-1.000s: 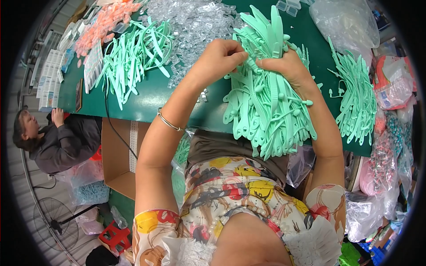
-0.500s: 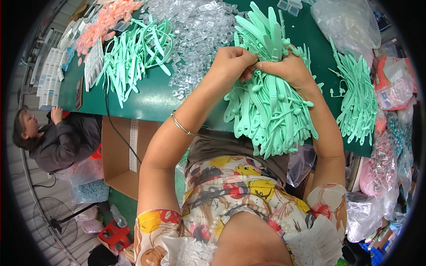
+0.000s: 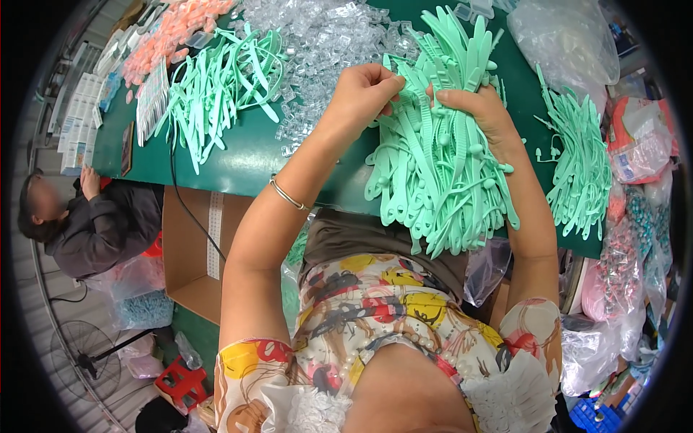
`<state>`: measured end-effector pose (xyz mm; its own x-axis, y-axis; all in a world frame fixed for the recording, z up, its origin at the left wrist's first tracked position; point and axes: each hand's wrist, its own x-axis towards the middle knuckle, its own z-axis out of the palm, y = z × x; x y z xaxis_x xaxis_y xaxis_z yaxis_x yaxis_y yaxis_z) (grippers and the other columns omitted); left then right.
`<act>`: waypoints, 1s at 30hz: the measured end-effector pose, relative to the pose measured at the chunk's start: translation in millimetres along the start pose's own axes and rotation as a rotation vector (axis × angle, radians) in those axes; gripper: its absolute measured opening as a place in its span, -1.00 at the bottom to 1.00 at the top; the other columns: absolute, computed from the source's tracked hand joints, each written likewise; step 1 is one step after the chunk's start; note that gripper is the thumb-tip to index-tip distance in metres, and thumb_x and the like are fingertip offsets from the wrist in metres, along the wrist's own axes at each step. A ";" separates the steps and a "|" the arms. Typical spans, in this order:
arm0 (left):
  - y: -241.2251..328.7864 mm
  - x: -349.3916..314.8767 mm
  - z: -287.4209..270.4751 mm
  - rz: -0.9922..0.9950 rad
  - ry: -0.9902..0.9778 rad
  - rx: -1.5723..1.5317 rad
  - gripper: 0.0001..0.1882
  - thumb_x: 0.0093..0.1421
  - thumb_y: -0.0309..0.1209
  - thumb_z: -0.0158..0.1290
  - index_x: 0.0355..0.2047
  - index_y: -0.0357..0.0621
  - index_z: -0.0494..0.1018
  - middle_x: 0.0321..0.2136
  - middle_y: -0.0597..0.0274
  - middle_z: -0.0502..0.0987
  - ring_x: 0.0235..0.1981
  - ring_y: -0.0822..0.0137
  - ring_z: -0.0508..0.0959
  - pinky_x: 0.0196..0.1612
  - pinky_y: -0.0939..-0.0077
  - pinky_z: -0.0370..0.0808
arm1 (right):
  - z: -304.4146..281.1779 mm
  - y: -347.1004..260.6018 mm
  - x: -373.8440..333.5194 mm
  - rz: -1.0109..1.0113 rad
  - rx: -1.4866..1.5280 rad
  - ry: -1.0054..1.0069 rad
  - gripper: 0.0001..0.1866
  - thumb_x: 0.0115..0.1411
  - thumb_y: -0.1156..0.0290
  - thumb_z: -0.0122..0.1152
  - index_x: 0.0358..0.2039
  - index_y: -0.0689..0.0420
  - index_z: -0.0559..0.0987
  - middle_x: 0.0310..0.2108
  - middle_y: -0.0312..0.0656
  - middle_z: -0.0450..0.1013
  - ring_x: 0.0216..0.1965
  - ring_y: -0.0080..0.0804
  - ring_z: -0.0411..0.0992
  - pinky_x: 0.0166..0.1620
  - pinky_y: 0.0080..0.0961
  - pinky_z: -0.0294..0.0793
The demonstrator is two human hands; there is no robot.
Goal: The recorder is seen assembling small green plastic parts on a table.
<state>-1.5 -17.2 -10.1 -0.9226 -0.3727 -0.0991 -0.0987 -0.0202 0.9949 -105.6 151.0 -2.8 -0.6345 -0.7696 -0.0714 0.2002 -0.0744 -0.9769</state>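
A thick bundle of mint-green plastic straps [image 3: 440, 173], several with ridged teeth and small round knobs, hangs over the table's near edge. My right hand [image 3: 480, 108] is wrapped round its upper part from the right, thumb across the front. Strap ends fan out above that grip. At the bundle's upper left, my left hand [image 3: 368, 90] is closed in a pinch, fingertips against the outer straps. What lies between those fingertips is hidden.
Clear plastic buckles [image 3: 325, 43] are heaped behind my left hand. Loose green straps [image 3: 224, 94] lie left, another strap pile [image 3: 581, 166] right. Coral pieces [image 3: 173, 36] and a plastic bag [image 3: 563, 36] are farther back. A cardboard box [image 3: 191, 252] stands below; a person [image 3: 108, 224] sits left.
My left hand has moved left, away from my right thumb. The gripped strap tops have tilted to the right and spread, and my right hand has shifted slightly with them.
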 end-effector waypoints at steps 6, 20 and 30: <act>-12.7 15.8 0.6 0.373 0.149 0.360 -0.82 0.06 -0.38 0.13 -0.38 -0.23 0.46 -0.56 0.39 0.42 -0.61 0.58 0.34 -0.51 0.69 0.32 | -0.1 -1.5 1.6 0.025 0.046 0.015 -0.62 -0.08 0.53 0.23 -0.19 0.27 0.47 -0.33 -0.14 0.49 -0.41 -0.47 0.49 -0.30 -0.55 0.51; -1.7 -6.9 26.2 0.741 0.060 0.534 -0.75 -0.06 -0.60 0.17 -0.32 -0.15 0.48 -0.47 0.27 0.46 -0.60 0.50 0.42 -0.53 0.66 0.38 | -3.2 1.6 2.3 0.051 0.101 -0.002 -0.62 -0.08 0.49 0.23 -0.18 0.25 0.48 -0.33 -0.19 0.49 -0.34 -0.48 0.48 -0.25 -0.58 0.47; -2.2 -14.4 25.9 0.444 0.024 0.259 -0.88 0.03 -0.54 0.12 -0.39 -0.25 0.45 -0.52 0.33 0.46 -0.59 0.57 0.43 -0.55 0.70 0.35 | -6.6 2.3 2.4 0.111 0.129 0.023 -0.63 -0.08 0.45 0.24 -0.20 0.26 0.48 -0.36 -0.21 0.49 -0.38 -0.50 0.47 -0.30 -0.58 0.47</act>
<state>2.3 12.3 -11.3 -0.8882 -0.3144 0.3351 0.2087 0.3738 0.9037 -111.6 153.1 -6.5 -0.6201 -0.7628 -0.1831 0.3629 -0.0719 -0.9291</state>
